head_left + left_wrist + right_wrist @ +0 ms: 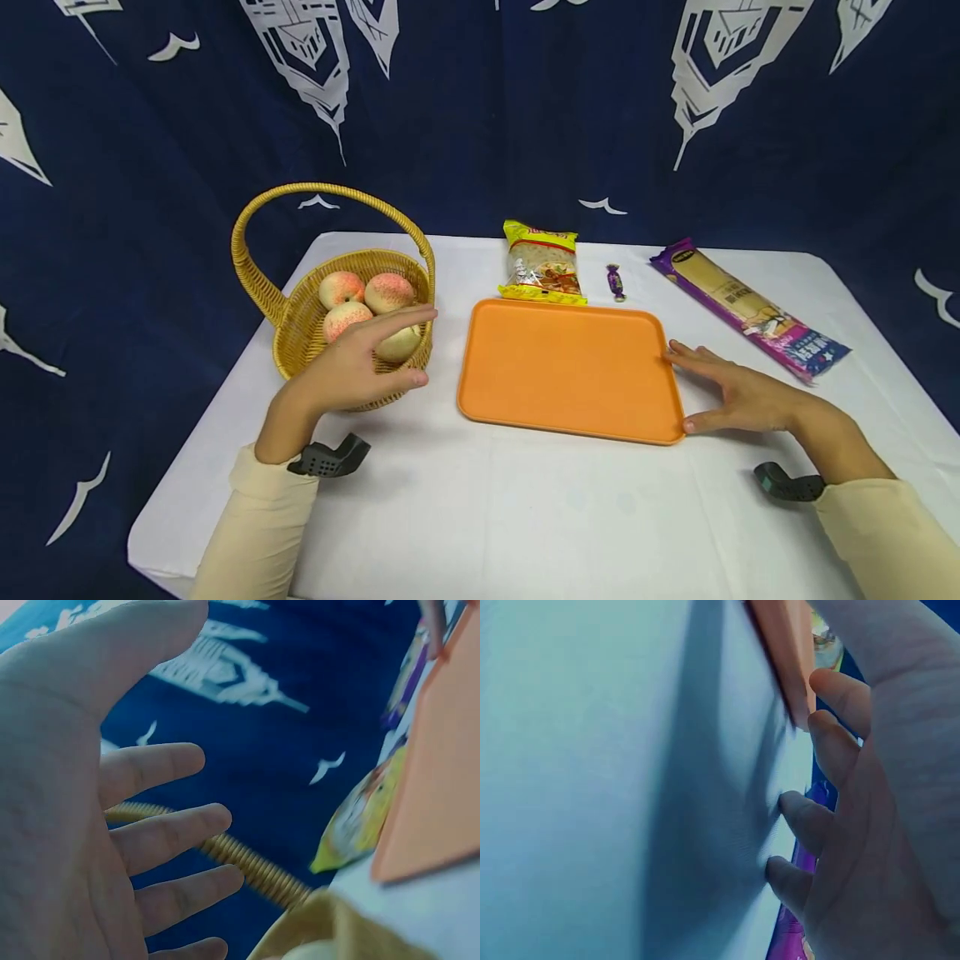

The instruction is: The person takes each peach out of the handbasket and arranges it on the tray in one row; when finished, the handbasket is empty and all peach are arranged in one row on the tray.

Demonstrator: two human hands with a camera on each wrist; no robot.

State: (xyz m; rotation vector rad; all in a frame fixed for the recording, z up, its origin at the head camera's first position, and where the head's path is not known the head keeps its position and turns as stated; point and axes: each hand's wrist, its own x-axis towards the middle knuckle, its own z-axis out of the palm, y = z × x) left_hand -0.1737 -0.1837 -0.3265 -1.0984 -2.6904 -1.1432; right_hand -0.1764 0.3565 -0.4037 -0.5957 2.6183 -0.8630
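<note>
The left hand (352,367) hovers before the front right of a wicker basket (298,346), fingers stretched toward the tray and thumb apart. Nothing is in its grasp; the left wrist view shows its fingers (176,836) spread. Inside the basket lie several peaches (389,292), one of them paler and partly hidden behind the hand. The right hand (750,396) is at the right edge of an orange tray (566,371), its fingertips and thumb right at the rim. In the right wrist view its fingers (806,821) are loosely bent, with two beside the tray's corner.
Behind the tray stands a yellow food packet (546,265), with a small purple wrapped candy (616,283) to its right. A long purple noodle pack (750,308) lies slanted at the back right. A white cloth covers the table (525,517); a dark blue curtain (480,125) hangs behind.
</note>
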